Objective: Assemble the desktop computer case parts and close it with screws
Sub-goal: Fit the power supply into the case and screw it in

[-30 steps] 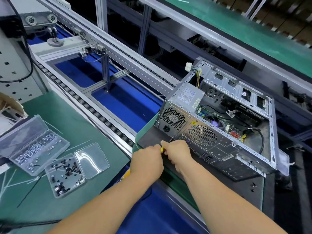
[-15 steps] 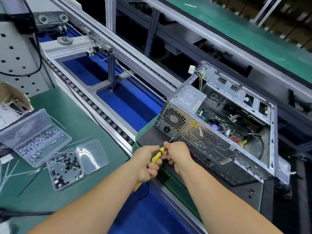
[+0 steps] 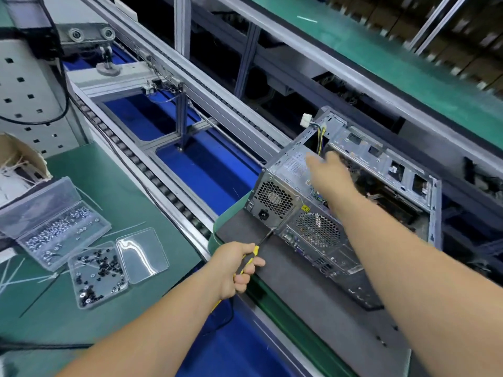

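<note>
Head view: the open computer case (image 3: 321,213) is lying on its side on a dark mat (image 3: 313,300), right of centre, its motherboard and cables showing. The left hand (image 3: 234,268) is clenching a yellow-and-black screwdriver (image 3: 251,257), whose tip is sitting at the case's lower rear corner. With little steadying it there, that tip could be slipping off and scratching the panel. The right hand (image 3: 326,172), blurred, is reaching over the power supply (image 3: 283,191), seemingly released and empty. Clear screw boxes (image 3: 76,240) are waiting at lower left.
</note>
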